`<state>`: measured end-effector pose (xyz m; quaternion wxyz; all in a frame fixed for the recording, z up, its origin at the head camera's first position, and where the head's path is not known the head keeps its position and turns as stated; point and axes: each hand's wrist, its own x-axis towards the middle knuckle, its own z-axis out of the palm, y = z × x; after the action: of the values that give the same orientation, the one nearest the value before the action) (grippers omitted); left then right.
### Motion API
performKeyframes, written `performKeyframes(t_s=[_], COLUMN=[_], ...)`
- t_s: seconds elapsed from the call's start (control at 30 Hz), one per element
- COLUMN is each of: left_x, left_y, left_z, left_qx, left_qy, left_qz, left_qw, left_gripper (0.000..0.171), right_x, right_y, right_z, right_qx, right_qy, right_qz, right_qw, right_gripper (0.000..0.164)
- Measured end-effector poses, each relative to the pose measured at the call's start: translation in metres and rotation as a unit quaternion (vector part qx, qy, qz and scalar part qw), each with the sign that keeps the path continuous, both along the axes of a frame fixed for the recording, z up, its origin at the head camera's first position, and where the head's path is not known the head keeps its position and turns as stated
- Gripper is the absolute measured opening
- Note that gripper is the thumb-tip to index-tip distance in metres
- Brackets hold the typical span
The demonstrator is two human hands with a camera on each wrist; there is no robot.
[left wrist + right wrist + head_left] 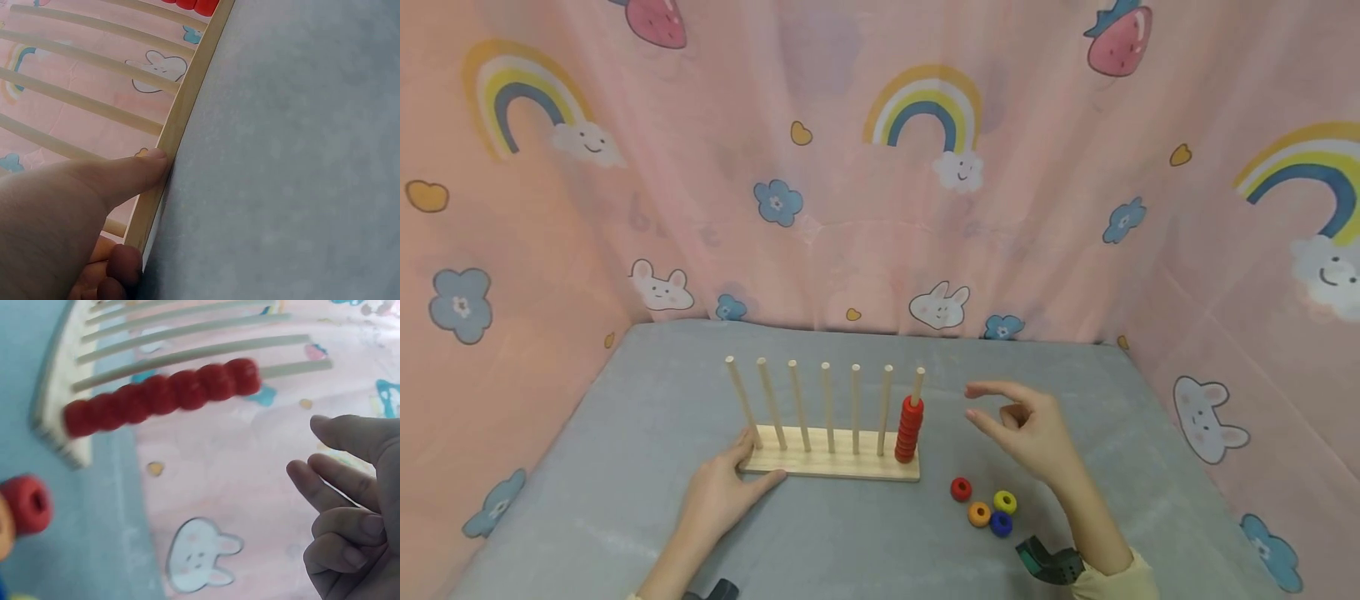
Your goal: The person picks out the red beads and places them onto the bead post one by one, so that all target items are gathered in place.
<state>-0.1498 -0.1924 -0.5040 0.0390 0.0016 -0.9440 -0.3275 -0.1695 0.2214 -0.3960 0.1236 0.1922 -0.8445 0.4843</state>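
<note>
A wooden peg rack [842, 465] with a row of upright pegs stands on the table. Its rightmost peg carries a stack of red beads [908, 429], the peg's tip showing above them. My left hand [718, 492] holds the rack's left end, thumb [134, 175] along the front edge and curled fingers [125, 265] at the end. To the right of the stack, my right hand [1033, 429] is raised with thumb and forefinger apart and nothing between them. Below it lie a loose red bead [961, 489], an orange bead [979, 514], a yellow bead [1005, 502] and a blue bead [1002, 524].
Grey cloth [850, 550] covers the table. A pink patterned curtain [850, 250] hangs behind it and along both sides. Each wrist wears a dark camera, the right one [1051, 562] close to the loose beads.
</note>
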Motion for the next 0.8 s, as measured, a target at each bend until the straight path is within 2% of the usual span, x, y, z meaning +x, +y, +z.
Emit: performKeyframes(t_s=[0.17,0.3,0.53,0.63,0.8], left_x=[0.0,0.0,-0.001,-0.001,0.0], left_y=[-0.002,-0.002,-0.002,-0.001,-0.001], left_z=[0.0,0.001,0.001,0.0,-0.001], left_qx=[-0.003,-0.004,-0.008,-0.004,0.0], left_qy=[-0.001,0.001,0.005,0.005,0.004], left_qz=[0.001,0.001,0.002,0.001,0.002], left_qw=[1.0,1.0,1.0,1.0,1.0], left_gripper=[0.09,0.09,0.089,0.089,0.089], right_x=[0.01,0.015,0.017,0.017,0.016], right_y=[0.015,0.022,0.03,0.034,0.039], right_z=[-0.028,-0.05,-0.075,-0.082,-0.089], right_qx=[0.032,0.042,0.076,0.099,0.126], right_qy=[-0.055,-0.111,-0.207,-0.224,-0.219], right_qz=[0.006,0.023,0.037,0.047,0.061], right_qw=[0.998,0.993,0.975,0.968,0.966], right_gripper=[0.023,0.024,0.033,0.035,0.03])
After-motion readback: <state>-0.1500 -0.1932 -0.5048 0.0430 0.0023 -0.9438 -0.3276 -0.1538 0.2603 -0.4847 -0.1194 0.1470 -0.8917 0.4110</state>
